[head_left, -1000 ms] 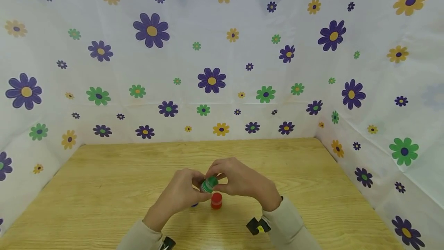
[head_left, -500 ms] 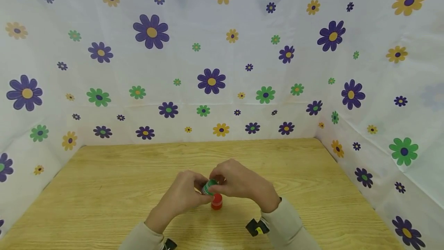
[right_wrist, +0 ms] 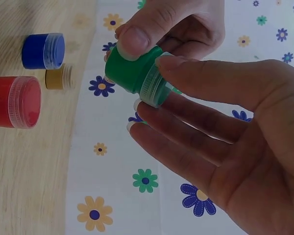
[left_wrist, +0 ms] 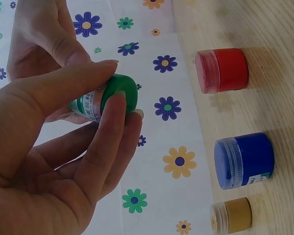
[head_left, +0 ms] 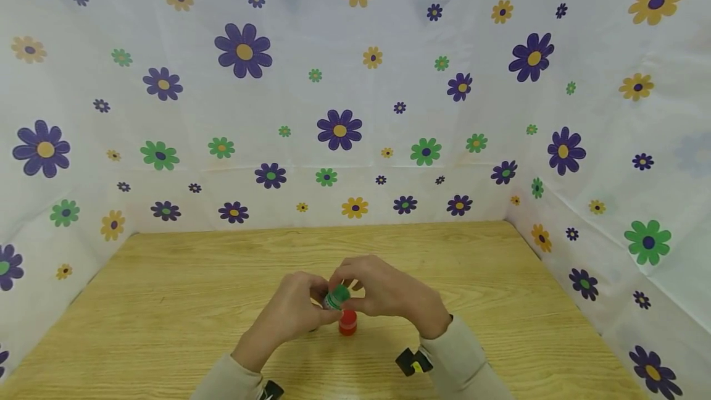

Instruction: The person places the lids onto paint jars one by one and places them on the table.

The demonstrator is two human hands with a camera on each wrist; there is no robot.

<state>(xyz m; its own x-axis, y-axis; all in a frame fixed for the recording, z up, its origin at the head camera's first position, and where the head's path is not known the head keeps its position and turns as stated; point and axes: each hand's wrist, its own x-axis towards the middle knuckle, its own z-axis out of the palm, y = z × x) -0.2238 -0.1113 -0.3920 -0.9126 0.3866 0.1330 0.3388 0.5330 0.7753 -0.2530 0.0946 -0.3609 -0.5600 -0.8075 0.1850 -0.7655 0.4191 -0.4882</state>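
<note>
My left hand grips a small green paint jar by its body, thumb on one side and fingers on the other. The jar is tilted above the table, its label partly showing in the left wrist view. At its other end, my right hand has thumb and fingertips at the clear ridged lid, which sits on the jar. A red paint jar stands on the table just below the hands.
A blue paint jar and a smaller yellow-brown one stand in line with the red jar, mostly hidden by my left hand in the head view. The wooden table is enclosed by a white flowered cloth.
My right fingers closed in over the lid half a second ago, and now they are drawn back a little, showing more green. The left hand keeps its hold on the jar.
</note>
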